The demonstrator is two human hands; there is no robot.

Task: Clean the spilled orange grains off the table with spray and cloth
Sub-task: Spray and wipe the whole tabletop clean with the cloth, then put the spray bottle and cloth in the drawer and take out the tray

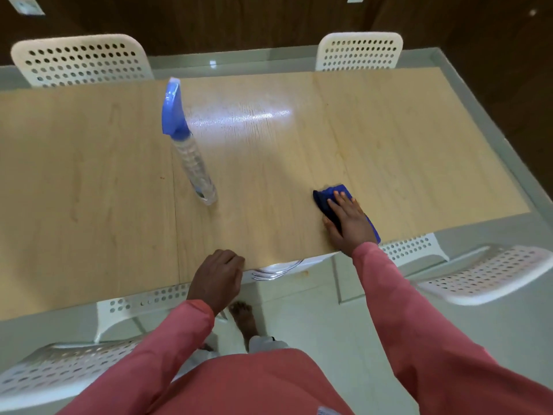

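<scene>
Here, pale wood table, white chairs around, right hand flat on blue cloth, left hand curled empty at edge

The desk runs across the view from left to right, with its near edge toward the person. A spray bottle stands on it, left of centre. Well to its right, close to the near edge, lies a cloth, and the right hand rests flat on top of it. The left hand sits at the near edge, in front of the bottle and left of the cloth. Behind the desk stand two chairs, one at far left and one at far right. On the near side are two more chairs, one at lower left and one at right.
</scene>
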